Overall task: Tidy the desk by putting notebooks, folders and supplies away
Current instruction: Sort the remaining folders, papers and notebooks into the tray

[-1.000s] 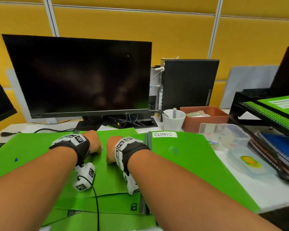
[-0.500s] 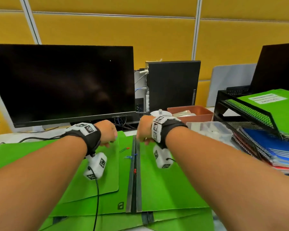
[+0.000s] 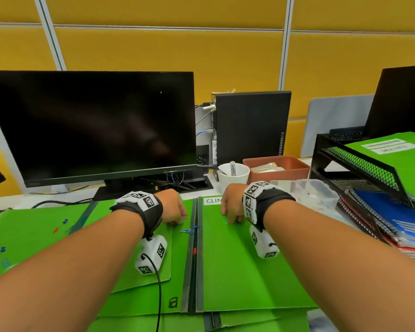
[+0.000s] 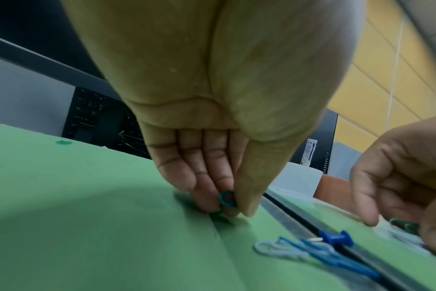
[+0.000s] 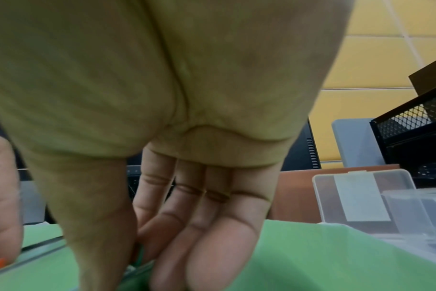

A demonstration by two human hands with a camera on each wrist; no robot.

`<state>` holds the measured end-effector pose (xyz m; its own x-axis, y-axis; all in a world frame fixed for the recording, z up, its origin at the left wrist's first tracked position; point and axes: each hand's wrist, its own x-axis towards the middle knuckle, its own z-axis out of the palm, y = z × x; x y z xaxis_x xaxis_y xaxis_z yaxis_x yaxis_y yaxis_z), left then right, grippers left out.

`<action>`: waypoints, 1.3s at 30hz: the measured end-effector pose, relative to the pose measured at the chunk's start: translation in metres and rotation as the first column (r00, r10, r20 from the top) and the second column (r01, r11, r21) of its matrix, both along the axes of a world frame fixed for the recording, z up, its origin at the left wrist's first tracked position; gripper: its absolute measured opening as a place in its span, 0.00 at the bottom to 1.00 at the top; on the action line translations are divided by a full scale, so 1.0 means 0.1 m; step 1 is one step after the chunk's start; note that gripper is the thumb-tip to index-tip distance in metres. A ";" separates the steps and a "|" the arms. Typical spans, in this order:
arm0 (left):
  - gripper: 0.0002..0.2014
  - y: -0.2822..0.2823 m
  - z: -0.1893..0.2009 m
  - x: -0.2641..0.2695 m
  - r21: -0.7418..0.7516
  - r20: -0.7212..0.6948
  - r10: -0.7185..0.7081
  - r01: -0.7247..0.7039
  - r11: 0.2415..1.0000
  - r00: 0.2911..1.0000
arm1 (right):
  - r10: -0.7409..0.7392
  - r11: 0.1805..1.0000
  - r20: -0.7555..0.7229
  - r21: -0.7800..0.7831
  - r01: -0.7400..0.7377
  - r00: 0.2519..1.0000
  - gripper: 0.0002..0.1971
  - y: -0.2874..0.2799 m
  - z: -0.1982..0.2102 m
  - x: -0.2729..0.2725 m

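Observation:
Green folders (image 3: 249, 271) lie overlapping across the desk in front of me. My left hand (image 3: 175, 212) is at the left folder's edge, where thumb and forefinger pinch a small teal pushpin (image 4: 228, 198). My right hand (image 3: 230, 209) rests fingertips-down on the folder labelled CLIN. Its thumb and fingers close on a green paper clip (image 5: 139, 256), mostly hidden. Between the hands lie blue and white paper clips (image 4: 311, 254), a blue pushpin (image 4: 336, 238) and, further down the spine, a red pushpin (image 3: 194, 251).
A monitor (image 3: 94, 125) and PC tower (image 3: 249, 125) stand behind. A white mug (image 3: 233, 176), brown tray (image 3: 278, 168) and clear plastic box (image 3: 314, 192) sit right of centre. A black mesh rack (image 3: 359, 164) holds a folder above notebooks (image 3: 393, 224). More pushpins (image 3: 65, 221) dot the left folder.
Both hands have dropped from just above the folders down onto them, either side of the dark spine. The head view has shifted a little.

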<state>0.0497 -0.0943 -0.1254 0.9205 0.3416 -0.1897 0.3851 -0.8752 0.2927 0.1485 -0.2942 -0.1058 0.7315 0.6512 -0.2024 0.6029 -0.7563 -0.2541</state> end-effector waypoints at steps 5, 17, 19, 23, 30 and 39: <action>0.13 -0.05 -0.10 0.07 0.171 -0.041 0.030 -0.022 0.985 0.999 | -0.029 0.992 -0.087 -0.125 0.018 0.996 0.15 -0.02 0.00 0.02; 0.13 -0.04 -0.18 0.09 0.187 -0.058 0.010 0.001 0.982 0.998 | 0.009 0.990 0.045 -0.144 -0.002 0.999 0.16 -0.04 -0.01 0.03; 0.13 -0.02 -0.14 0.09 0.179 -0.039 0.010 -0.003 0.984 0.999 | -0.016 0.993 0.058 -0.116 0.023 0.998 0.13 -0.09 0.08 0.06; 0.15 0.03 0.00 0.06 0.096 -0.005 0.020 -0.020 0.995 1.000 | -0.071 0.989 0.058 -0.123 0.078 0.996 0.12 -0.25 0.20 0.16; 0.08 -0.01 0.08 -0.11 -0.132 0.005 0.011 -0.011 0.991 1.000 | -0.173 0.980 -0.176 -0.129 0.152 0.969 0.11 -0.27 -0.05 0.17; 0.07 -0.08 0.04 -0.18 -0.182 0.017 -0.016 0.019 0.983 1.000 | -0.091 0.960 0.091 -0.256 0.111 0.992 0.19 -0.04 -0.10 0.22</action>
<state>0.0320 -0.1019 -0.1217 0.9292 0.2867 -0.2331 0.3647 -0.8130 0.4540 0.1703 -0.2984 -0.1155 0.8108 0.5054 -0.2951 0.5300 -0.8480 0.0036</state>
